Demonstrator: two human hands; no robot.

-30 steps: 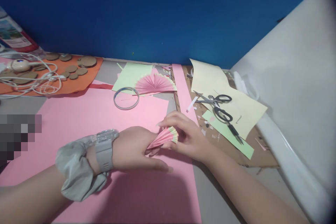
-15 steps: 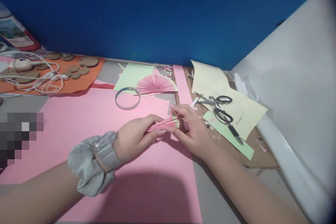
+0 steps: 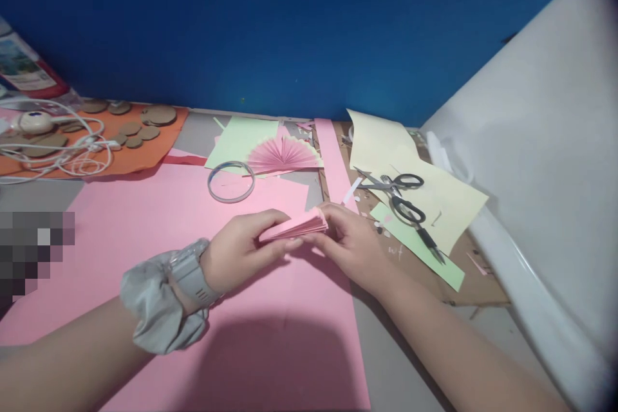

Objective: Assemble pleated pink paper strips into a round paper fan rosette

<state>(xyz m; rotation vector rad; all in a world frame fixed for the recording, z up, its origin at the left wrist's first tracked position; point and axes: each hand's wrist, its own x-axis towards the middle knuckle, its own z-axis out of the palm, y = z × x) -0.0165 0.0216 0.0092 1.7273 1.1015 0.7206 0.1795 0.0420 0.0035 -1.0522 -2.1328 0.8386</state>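
Observation:
A pleated pink paper strip (image 3: pixel 294 226), folded into a tight stack, is held between both hands above a large pink paper sheet (image 3: pixel 159 232). My left hand (image 3: pixel 241 254) pinches its near end; a grey watch and a grey scrunchie sit on that wrist. My right hand (image 3: pixel 350 244) grips the far end with its fingers closed round the folds. An opened pink paper fan (image 3: pixel 284 154) lies farther back on a pale green sheet (image 3: pixel 239 138).
A clear tape ring (image 3: pixel 232 181) lies behind the hands. Scissors (image 3: pixel 393 183) and a pen (image 3: pixel 425 238) rest on yellow and green paper to the right. Cardboard discs (image 3: pixel 145 123) and a white cable (image 3: pixel 67 148) lie on orange paper at left. A blue wall stands behind, a white surface at right.
The pleated strip was fanned open at its right end a second ago; now both hands have pressed it shut into a flat stack. The hands rose slightly.

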